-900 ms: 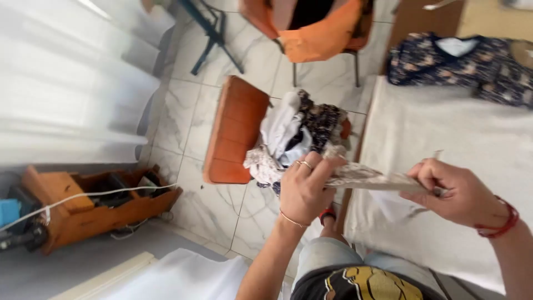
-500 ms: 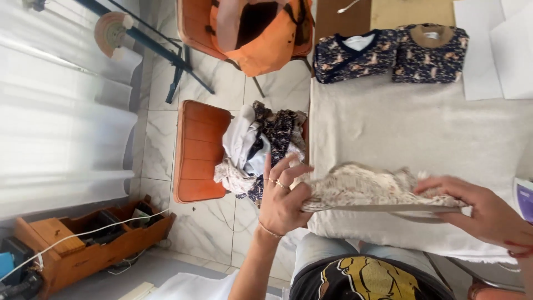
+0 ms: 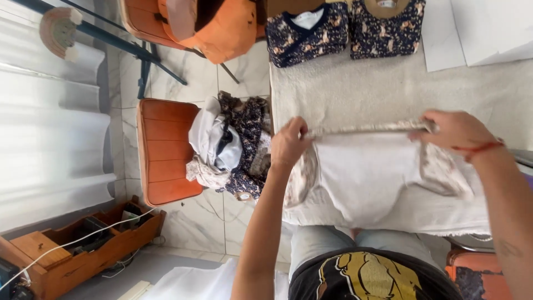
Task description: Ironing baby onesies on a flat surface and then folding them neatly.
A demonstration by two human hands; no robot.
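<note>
Clearly the pale garment (image 3: 363, 172) is soft, light cloth: it sags between the two grips and drapes over the near edge of the counter (image 3: 388, 89), its white inner side up and a faint printed pattern showing at the folded top edge and at the sleeves. It looks limp rather than slippery, so I judge it will fold wherever it is pinched and hold no shape by itself; the sensible places to hold are the two ends of that top fold, where the cloth is doubled. The left hand (image 3: 288, 145) is closed on the left end of the fold, near the counter's left edge. The right hand (image 3: 452, 130), with a red thread at the wrist, is closed on the right end.

At the far edge of the counter lie two folded dark blue printed tops (image 3: 344, 26), well apart from the garment, with white sheets (image 3: 472, 30) at the far right corner. The stretch of counter between is a towel-like cover. Off the left edge, an orange stool (image 3: 164, 150) carries a heap of unfolded clothes (image 3: 230, 144), just beside the left hand. An orange chair (image 3: 211, 25) stands farther off, and a wooden box (image 3: 83, 250) sits on the floor.
</note>
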